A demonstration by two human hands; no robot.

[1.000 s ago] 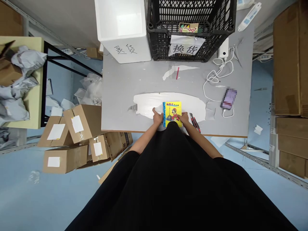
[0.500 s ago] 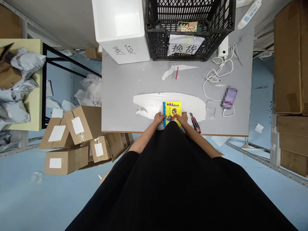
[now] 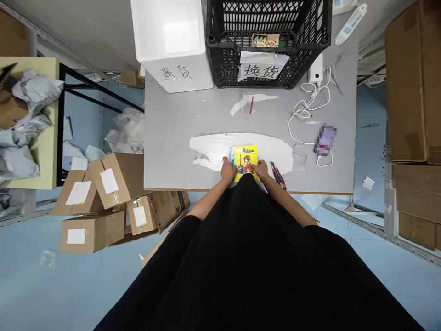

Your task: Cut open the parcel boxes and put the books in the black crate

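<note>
loose black short-sleeved top (image 3: 241,271), left forearm (image 3: 210,197) and right forearm (image 3: 285,200) bare

Pale blue floor (image 3: 31,285), a cream table (image 3: 51,181) (black metal frame) at left

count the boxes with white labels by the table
4, all in the pile left of the table: a left box, a top box, a middle box and a bottom box. More could be hidden beneath the pile.
</note>
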